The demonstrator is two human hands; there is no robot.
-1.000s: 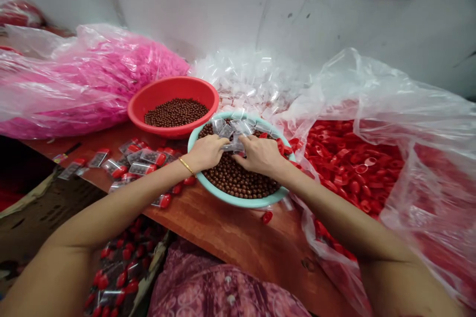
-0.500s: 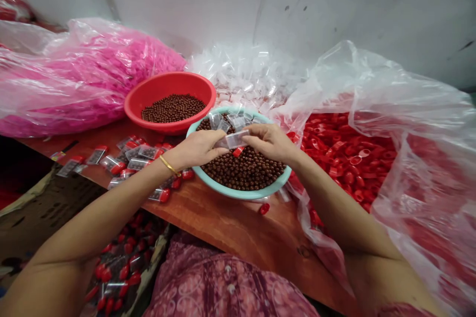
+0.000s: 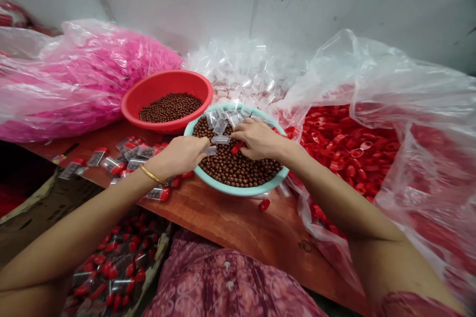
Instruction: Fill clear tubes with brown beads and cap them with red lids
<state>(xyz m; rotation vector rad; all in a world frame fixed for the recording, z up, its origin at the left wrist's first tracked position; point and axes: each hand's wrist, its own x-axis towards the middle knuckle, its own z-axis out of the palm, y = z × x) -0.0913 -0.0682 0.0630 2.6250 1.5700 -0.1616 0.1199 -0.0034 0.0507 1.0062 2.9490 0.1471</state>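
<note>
Red cap (image 3: 237, 147) at my right hand (image 3: 260, 139), grip unclear; left hand (image 3: 183, 156) pinches a container (image 3: 210, 150) pointing across the teal bowl (image 3: 241, 191).

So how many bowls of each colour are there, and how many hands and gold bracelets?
Red bowl: 1
Light blue bowl: 1
Hands, left hand and right hand: 2
Gold bracelet: 1
Total: 5
</note>
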